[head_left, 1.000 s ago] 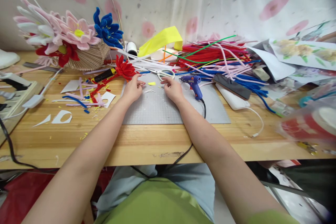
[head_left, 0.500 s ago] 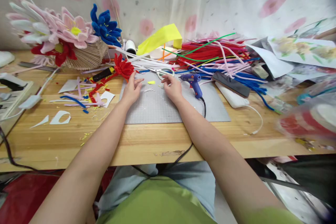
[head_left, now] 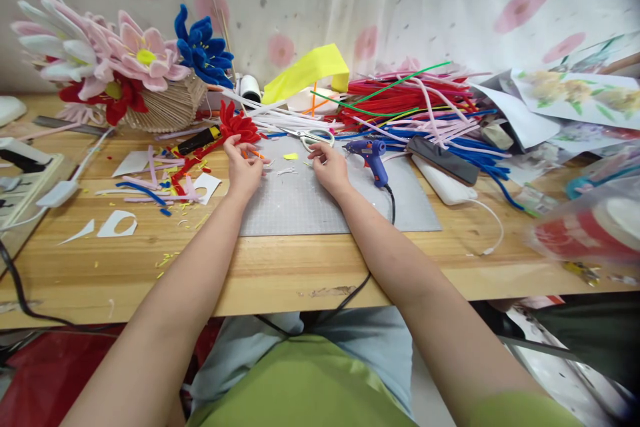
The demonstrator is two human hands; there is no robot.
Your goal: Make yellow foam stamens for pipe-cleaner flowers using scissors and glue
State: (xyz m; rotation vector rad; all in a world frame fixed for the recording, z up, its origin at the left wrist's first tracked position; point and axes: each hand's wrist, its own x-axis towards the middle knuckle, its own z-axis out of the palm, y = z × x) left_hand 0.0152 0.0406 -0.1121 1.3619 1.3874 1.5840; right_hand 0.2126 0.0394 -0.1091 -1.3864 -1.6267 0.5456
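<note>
My left hand (head_left: 245, 168) is at the left edge of the grey cutting mat (head_left: 300, 207), its fingers curled around something slim with an orange part showing, too small to make out. Just behind it lies a red fuzzy flower (head_left: 237, 125). My right hand (head_left: 327, 170) rests over the mat with fingers bent together; what they pinch, if anything, is too small to tell. Between the hands are thin white strands (head_left: 287, 171) and a small yellow piece (head_left: 291, 156). Scissors (head_left: 313, 138) lie behind my right hand, and a blue glue gun (head_left: 371, 159) is to its right.
Fuzzy stems (head_left: 410, 97) are heaped along the back. A phone (head_left: 443, 160) leans on a white device (head_left: 440, 185) at right. Fuzzy flowers (head_left: 145, 57) stand back left, near cut scraps (head_left: 150, 190) and a power strip (head_left: 30, 180). A black cable (head_left: 360, 287) hangs over the front edge.
My left hand has shifted slightly left and its fingers have curled more; an orange part now shows at them. My right hand has hardly moved. The view has shifted a little.
</note>
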